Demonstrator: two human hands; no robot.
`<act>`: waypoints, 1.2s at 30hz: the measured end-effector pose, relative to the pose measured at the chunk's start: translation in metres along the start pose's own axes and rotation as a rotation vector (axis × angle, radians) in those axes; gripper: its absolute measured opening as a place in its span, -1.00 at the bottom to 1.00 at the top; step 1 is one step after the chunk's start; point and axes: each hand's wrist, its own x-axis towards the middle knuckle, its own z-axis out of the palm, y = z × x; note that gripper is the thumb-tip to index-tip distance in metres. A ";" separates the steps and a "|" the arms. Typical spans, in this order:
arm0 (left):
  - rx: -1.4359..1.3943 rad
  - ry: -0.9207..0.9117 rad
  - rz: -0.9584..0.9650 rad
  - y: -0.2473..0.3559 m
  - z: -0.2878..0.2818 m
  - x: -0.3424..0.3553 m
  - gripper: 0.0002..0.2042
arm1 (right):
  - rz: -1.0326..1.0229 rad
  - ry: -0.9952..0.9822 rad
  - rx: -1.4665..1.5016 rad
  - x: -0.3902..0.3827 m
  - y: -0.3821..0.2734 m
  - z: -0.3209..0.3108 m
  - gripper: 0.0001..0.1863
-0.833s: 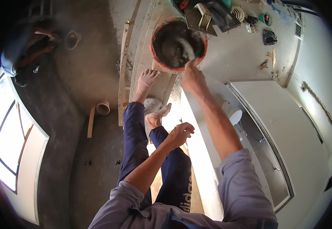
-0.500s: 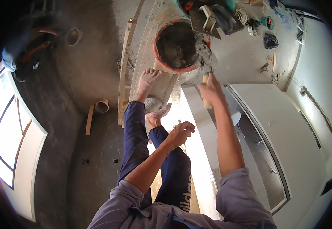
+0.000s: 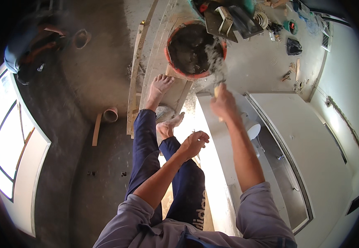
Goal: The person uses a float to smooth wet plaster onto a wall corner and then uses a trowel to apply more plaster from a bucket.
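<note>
My right hand point(image 3: 225, 103) grips the pale handle of a trowel point(image 3: 217, 90), whose blurred blade is coated in grey mortar point(image 3: 215, 58) at the right side of a red bucket point(image 3: 168, 51) of dark wet mix. My left hand point(image 3: 194, 144) hangs near my leg, fingers loosely bent and apart, holding nothing visible. My bare, dusty feet point(image 3: 160, 84) are on a narrow board point(image 3: 179, 91) below the bucket. A dark flat float point(image 3: 222, 29) with a pale handle lies with other tools on a green tub point(image 3: 196, 7) just beyond the bucket.
Long wooden strips point(image 3: 138, 62) run along my left. A crouching person point(image 3: 14, 58) is at upper left, near a small bucket point(image 3: 80, 39). A white recessed ledge point(image 3: 295, 140) lies to my right. Coiled hose point(image 3: 261, 20), a black bag point(image 3: 293, 47) and scraps lie at upper right.
My right hand drew the trowel from inside the bucket toward its right side and nearer to me, mortar showing on the blade, then shifted slightly left. My left hand has barely moved.
</note>
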 end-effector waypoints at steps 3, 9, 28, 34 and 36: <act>0.048 0.004 -0.024 0.011 0.006 -0.004 -0.73 | -0.043 -0.043 0.099 0.058 -0.015 -0.042 -0.52; 0.068 -0.028 0.058 -0.001 0.012 0.003 -0.75 | -0.278 0.259 -0.096 0.076 -0.005 0.007 -0.50; 0.160 -0.066 -0.139 0.022 0.009 -0.003 -0.66 | 0.254 0.047 0.530 0.032 -0.029 0.034 -0.56; 0.253 0.005 -0.028 0.007 0.009 0.000 -0.73 | 0.048 0.112 0.260 -0.021 -0.032 0.057 -0.61; 0.184 -0.006 -0.047 0.010 0.006 -0.001 -0.72 | 0.101 0.097 0.427 -0.036 -0.024 0.050 -0.65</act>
